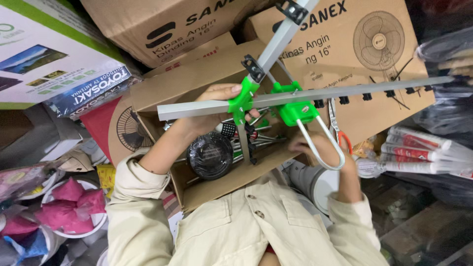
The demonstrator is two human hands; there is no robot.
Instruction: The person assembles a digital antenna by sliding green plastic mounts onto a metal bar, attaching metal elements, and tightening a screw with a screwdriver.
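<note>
Overhead, left hand (217, 106) grips antenna boom (315, 94); right hand (315, 148) beneath.

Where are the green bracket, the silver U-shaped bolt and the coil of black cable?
green bracket (297, 111), head view, on its front face beneath the long bar.
silver U-shaped bolt (333, 165), head view, on the bottom of its curve.
coil of black cable (210, 154), head view, on the middle of the wrapped coil.

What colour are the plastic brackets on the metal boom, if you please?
Bright green brackets, clearest in the head view.
</note>
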